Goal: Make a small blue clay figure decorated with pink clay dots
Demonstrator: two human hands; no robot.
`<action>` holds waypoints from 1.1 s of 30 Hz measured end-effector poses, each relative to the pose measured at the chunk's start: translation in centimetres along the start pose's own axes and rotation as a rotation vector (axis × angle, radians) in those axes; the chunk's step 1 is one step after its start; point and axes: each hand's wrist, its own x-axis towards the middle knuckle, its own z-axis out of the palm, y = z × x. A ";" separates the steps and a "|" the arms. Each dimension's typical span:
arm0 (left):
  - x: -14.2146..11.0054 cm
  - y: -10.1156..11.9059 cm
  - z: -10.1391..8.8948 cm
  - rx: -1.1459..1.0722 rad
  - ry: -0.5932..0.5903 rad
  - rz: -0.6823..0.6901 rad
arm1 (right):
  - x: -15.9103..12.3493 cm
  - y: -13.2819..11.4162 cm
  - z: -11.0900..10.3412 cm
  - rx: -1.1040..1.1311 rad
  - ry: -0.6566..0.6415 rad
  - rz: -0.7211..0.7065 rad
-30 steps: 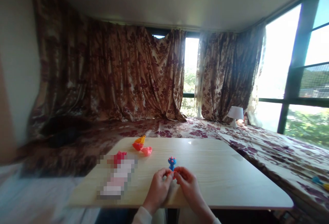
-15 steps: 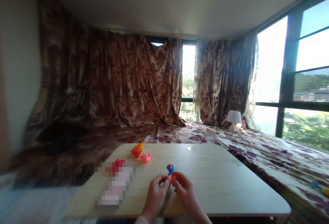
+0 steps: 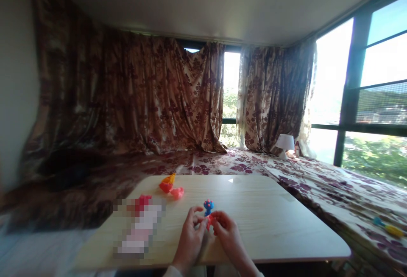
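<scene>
A small blue figure [image 3: 208, 204] with pink-red bumps on top stands upright near the middle of the low table, just beyond my fingertips. Below its blue part is a pink-red piece [image 3: 208, 222] that looks like soft modelling clay. My right hand [image 3: 226, 226] pinches this piece from the right between thumb and fingers. From the left, my left hand [image 3: 192, 227] has its thumb against the same piece, with the index finger raised and curved beside the figure. The fingers hide part of the pink-red piece.
The pale wooden table [image 3: 270, 226] carries a yellow-and-red crumpled piece [image 3: 167, 183], a pink lump [image 3: 177, 193], a darker pink lump [image 3: 143, 202] and a pixelated, blurred-out item [image 3: 140, 232] on the left. A white lamp [image 3: 285, 142] stands on the flowered cover behind.
My left fingers have opened a little, the index finger lifting away from the pink-red piece, so more of it shows. The whole view has shifted slightly.
</scene>
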 end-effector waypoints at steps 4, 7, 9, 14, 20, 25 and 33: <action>0.3 -0.7 -0.2 0.014 -0.016 0.011 | -0.1 0.1 -0.2 -0.089 -0.053 -0.002; 0.4 -0.6 -0.3 0.039 -0.001 0.008 | -0.2 -0.3 -0.4 -0.110 -0.084 0.006; 0.4 -0.5 -0.3 0.027 0.008 -0.007 | -0.3 -0.7 -0.5 -0.120 -0.105 -0.013; 0.3 -0.6 -0.3 0.000 0.046 -0.030 | -0.5 -0.8 -0.4 -0.170 -0.071 -0.120; 0.3 -0.3 -0.2 0.066 0.014 0.012 | -0.3 0.1 -0.2 -0.144 -0.011 -0.151; 0.3 0.4 -0.1 0.150 -0.003 0.084 | -0.1 0.0 -0.4 -0.091 -0.025 -0.063; 0.2 0.2 -0.1 0.151 -0.014 0.034 | -0.1 -0.6 -0.6 -0.148 -0.031 -0.061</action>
